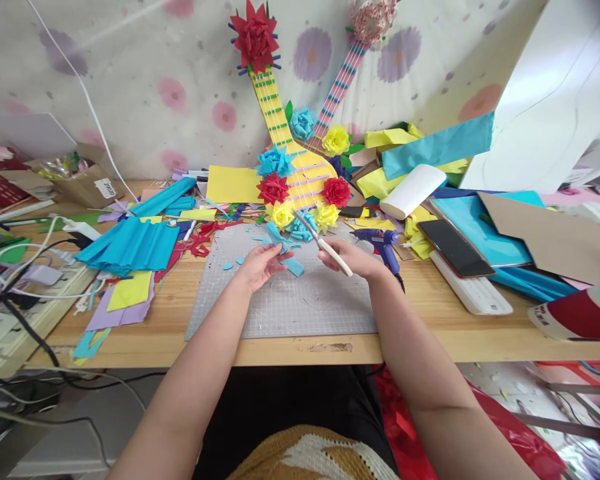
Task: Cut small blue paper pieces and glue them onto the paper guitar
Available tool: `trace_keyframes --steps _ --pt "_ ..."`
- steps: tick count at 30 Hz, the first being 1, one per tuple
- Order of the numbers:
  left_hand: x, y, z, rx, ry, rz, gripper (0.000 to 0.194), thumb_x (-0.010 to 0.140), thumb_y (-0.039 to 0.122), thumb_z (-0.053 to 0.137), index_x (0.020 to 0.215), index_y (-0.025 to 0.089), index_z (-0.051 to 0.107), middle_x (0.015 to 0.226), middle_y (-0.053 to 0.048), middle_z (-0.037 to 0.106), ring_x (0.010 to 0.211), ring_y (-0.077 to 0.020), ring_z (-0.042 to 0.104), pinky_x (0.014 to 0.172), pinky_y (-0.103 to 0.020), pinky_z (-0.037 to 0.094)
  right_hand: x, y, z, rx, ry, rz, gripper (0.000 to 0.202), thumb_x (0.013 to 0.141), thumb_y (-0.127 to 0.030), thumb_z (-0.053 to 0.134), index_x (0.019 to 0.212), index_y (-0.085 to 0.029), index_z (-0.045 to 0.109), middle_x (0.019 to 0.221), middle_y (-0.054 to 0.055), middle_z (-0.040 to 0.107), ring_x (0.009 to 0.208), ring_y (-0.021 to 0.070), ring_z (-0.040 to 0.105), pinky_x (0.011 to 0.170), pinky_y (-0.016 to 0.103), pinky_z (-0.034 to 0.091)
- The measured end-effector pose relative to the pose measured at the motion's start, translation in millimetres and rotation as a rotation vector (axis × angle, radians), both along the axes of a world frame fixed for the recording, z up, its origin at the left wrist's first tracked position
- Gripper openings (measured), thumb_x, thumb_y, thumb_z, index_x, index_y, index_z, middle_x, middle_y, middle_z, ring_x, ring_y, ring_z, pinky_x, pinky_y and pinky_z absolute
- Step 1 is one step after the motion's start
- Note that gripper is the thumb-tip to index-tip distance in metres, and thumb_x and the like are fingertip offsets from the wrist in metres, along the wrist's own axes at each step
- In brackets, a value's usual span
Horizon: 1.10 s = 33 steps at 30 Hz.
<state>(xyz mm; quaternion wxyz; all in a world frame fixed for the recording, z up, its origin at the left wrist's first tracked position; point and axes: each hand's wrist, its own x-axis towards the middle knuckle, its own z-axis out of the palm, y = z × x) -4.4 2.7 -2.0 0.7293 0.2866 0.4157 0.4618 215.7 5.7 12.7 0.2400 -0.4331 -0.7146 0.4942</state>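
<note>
blue paper piece [275, 233], one, curled: held above the mat, toward eleven o'clock from its centre, twelve being the wall side

left hand [263, 265], bare: thumb and fingers pinched on the blue paper piece, palm turned inward

right hand [351, 259], bare: gripping the scissors [337, 256], pale-handled, blades aimed at about eleven; from where i stand, the blades are apart from the pinched piece, near a light blue paper flower [303, 228], contact with which i cannot tell

cutting mat [325, 313], grey, gridded: under both hands, a flat blue scrap [294, 267] lying on it between them

yellow paper instrument [310, 170], long-necked, strung, dressed with paper flowers: twelve o'clock, neck slanting toward eleven

pink paper instrument [339, 87], likewise strung: one o'clock, behind the yellow one

glue gun [380, 241], dark blue: two o'clock, just beyond the right hand

phone [456, 249], black: between two and three, resting partly on a long white case [473, 287]

paper cup [580, 310], red and white: three o'clock

pleated paper [135, 243], bright blue: between nine and ten

purple sheet [100, 317]: nine, partly under a yellow one [130, 291]
</note>
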Motion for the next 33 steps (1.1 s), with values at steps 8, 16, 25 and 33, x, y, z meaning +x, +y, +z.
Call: trace_keyframes --steps 8,16,25,33 --pt "8 -10 -0.2 -0.179 -0.180 -0.354 0.005 0.077 0.016 0.068 0.076 0.014 0.063 0.072 -0.004 0.063 0.066 -0.0101 0.066 0.033 -0.007 0.038 -40 -2 -16.1 -0.258 0.615 -0.130 0.035 0.061 -0.038 0.074 0.076 -0.017 0.051 0.058 -0.004 0.054 0.044 0.0056 0.039 0.045 0.024 0.027" --pt "10 -10 -7.2 -0.200 -0.204 -0.495 0.008 0.075 0.021 0.069 0.077 0.015 0.064 0.070 -0.004 0.060 0.061 -0.0082 0.062 0.030 -0.005 0.031 -44 -3 -16.9 -0.305 0.609 -0.102 0.039 0.053 -0.035 0.078 0.073 -0.018 0.049 0.053 -0.004 0.053 0.045 0.0076 0.043 0.045 0.023 0.029" --pt "7 -8 -0.3 0.090 0.180 -0.256 0.024 0.073 0.036 0.068 0.084 0.014 0.065 0.090 -0.009 0.067 0.079 -0.0201 0.067 0.051 -0.024 0.054 -28 4 -16.2 0.067 0.195 -0.312 0.042 0.053 -0.039 0.074 0.074 -0.019 0.044 0.065 -0.005 0.048 0.058 0.0090 0.042 0.054 0.025 0.034" --pt "24 -12 -14.4 0.204 0.402 -0.115 0.027 0.056 0.024 0.081 0.068 0.013 0.060 0.064 -0.002 0.062 0.064 -0.0155 0.064 0.046 -0.021 0.050 -30 8 -26.1 0.171 -0.028 -0.320 0.040 0.056 -0.041 0.070 0.075 -0.021 0.042 0.069 -0.003 0.049 0.064 0.0128 0.044 0.058 0.027 0.035"
